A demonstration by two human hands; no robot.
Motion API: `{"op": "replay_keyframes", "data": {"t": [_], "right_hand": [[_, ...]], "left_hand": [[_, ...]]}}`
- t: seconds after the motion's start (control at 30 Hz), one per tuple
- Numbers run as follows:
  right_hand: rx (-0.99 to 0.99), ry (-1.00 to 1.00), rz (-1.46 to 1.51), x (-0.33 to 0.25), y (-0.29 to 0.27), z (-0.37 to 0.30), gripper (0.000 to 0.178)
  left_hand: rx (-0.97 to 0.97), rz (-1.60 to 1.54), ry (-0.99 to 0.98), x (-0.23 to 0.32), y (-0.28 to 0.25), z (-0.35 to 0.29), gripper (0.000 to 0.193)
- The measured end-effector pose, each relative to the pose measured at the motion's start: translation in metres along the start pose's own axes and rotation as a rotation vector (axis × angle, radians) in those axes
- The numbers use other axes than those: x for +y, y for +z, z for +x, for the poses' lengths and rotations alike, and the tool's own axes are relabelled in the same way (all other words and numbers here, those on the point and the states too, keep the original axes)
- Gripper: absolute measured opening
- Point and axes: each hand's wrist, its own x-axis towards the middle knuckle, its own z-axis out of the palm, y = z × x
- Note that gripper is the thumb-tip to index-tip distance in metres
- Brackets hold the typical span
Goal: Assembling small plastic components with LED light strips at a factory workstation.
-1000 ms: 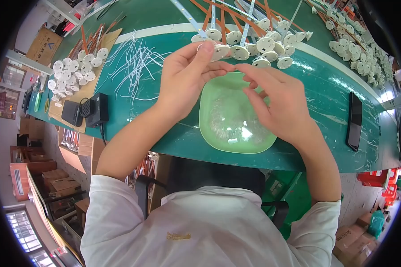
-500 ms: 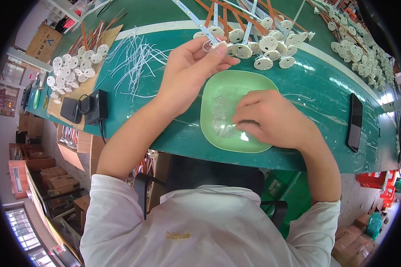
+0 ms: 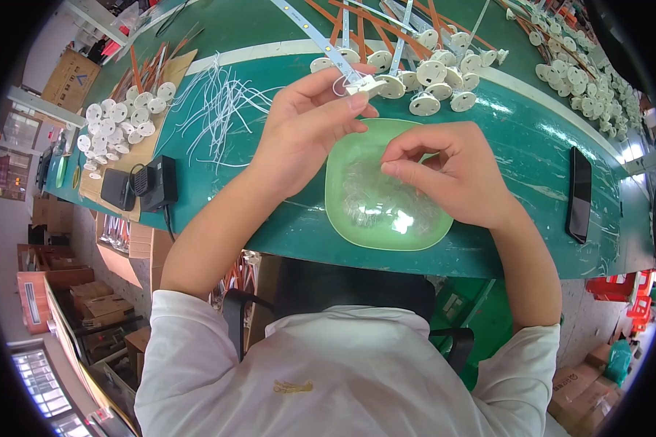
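My left hand (image 3: 299,131) grips an LED strip (image 3: 315,35) by its lower end, where a white round end cap (image 3: 365,86) and a thin white wire loop show between thumb and fingers. The strip slants up and away to the left. Over the green bowl (image 3: 334,211), my right hand (image 3: 459,171) pinches thumb and fingertips together; whatever is in the pinch is too small to make out. Many small clear pieces (image 3: 372,200) lie in the bowl, below the right fingertips.
Beyond the bowl lie several strips with white round caps (image 3: 431,71). More stand at left (image 3: 120,120) and far right (image 3: 590,91). Loose white wires (image 3: 222,109) spread left of my hand. A black adapter (image 3: 157,182) sits at left, a phone (image 3: 579,193) at right.
My right hand has risen out of the bowl's pieces, its fingertips now pinched near the far side. The left hand has shifted slightly left and turned the end cap into view.
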Motion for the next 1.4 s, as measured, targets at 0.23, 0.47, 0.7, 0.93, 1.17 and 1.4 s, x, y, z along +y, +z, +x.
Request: {"op": "replay_keyframes", "data": {"t": [0.23, 0.47, 0.7, 0.93, 1.17, 1.4], "right_hand": [[0.147, 0.049, 0.310, 0.004, 0.000, -0.001, 0.007], [0.163, -0.015, 0.267, 0.002, -0.003, 0.001, 0.010], [0.275, -0.064, 0.376, -0.001, 0.005, -0.002, 0.014], [0.222, -0.257, 0.129, 0.006, -0.001, -0.003, 0.028], [0.399, -0.127, 0.342, -0.007, 0.009, -0.006, 0.013], [0.424, -0.411, 0.037, -0.002, 0.011, -0.008, 0.014]], "left_hand": [[-0.123, -0.223, -0.014, -0.002, 0.002, -0.003, 0.044], [-0.152, -0.241, -0.023, -0.001, 0.002, -0.002, 0.046], [-0.125, -0.264, -0.015, -0.003, 0.004, -0.006, 0.049], [-0.110, -0.286, -0.012, -0.003, 0.005, -0.006, 0.048], [-0.133, -0.330, -0.028, -0.003, 0.008, -0.008, 0.051], [-0.172, -0.319, -0.016, -0.007, 0.015, -0.015, 0.055]]}}
